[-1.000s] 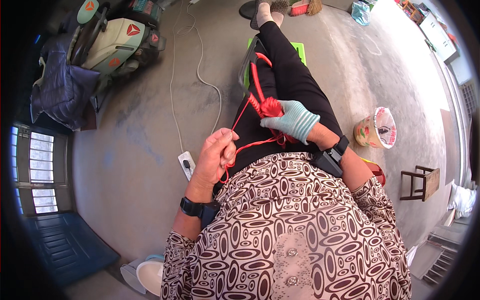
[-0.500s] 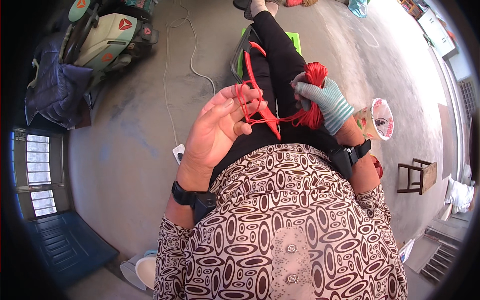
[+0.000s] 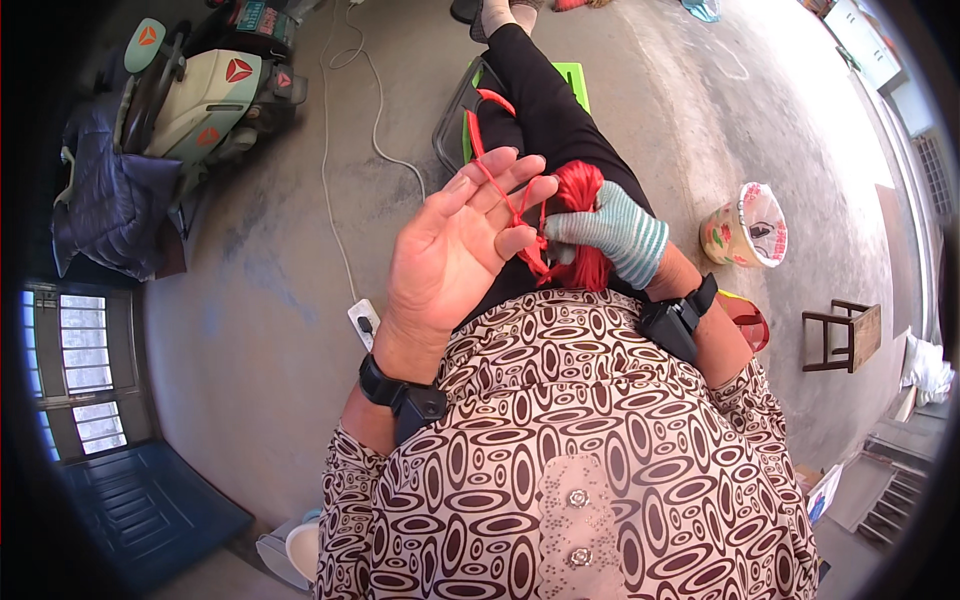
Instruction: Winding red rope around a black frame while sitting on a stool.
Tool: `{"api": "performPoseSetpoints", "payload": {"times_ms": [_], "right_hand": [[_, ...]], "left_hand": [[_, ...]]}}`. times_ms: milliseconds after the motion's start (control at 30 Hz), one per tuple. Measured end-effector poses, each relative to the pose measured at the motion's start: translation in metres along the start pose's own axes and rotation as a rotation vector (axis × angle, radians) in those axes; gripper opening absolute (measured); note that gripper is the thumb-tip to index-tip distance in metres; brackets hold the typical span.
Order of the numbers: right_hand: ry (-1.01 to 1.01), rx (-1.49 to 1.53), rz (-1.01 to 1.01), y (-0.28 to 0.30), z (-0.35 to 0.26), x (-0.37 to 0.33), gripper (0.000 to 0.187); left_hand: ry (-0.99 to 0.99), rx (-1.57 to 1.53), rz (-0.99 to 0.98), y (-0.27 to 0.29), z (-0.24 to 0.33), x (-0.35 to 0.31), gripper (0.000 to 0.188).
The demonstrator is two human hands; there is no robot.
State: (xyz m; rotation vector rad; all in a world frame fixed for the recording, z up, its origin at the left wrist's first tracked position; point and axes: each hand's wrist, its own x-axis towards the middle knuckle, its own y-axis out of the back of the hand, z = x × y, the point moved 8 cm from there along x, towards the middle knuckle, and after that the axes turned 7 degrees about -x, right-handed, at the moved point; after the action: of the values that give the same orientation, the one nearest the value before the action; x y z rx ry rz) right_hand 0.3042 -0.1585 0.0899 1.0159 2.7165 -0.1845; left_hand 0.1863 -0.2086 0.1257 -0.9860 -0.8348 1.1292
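my left hand (image 3: 445, 250) is spread, cord (image 3: 494, 183) strung across it; my gloved right hand (image 3: 618, 236) grips the red bundle (image 3: 577, 184), likely light, soft, best held mid-length.

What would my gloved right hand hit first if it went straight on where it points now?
Probably the red strand looped across your left hand, or that hand itself: the right hand, gripping the red bundle, points toward both, though depth is unclear.
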Motion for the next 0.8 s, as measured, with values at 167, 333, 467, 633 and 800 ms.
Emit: {"api": "performPoseSetpoints", "payload": {"times_ms": [167,333,467,633,800], "right_hand": [[0.015,0.094,0.036,-0.004,0.006,0.006,0.018],[0.063,0.358,0.063,0.0,0.016,0.015,0.025],[0.057,0.386,-0.041,-0.019,0.014,0.015,0.033],[-0.07,0.264,-0.104,-0.03,0.027,0.018,0.028],[-0.082,0.217,-0.05,-0.028,0.028,0.019,0.024]], "left_hand": [[-0.016,0.04,0.096,0.009,-0.001,0.0,0.038],[0.008,-0.082,0.097,0.047,-0.001,-0.007,0.031],[0.052,-0.27,0.058,0.033,-0.005,-0.005,0.029],[-0.012,-0.213,0.094,0.031,-0.004,-0.005,0.027],[-0.021,-0.153,0.099,0.032,-0.002,-0.007,0.026]]}}
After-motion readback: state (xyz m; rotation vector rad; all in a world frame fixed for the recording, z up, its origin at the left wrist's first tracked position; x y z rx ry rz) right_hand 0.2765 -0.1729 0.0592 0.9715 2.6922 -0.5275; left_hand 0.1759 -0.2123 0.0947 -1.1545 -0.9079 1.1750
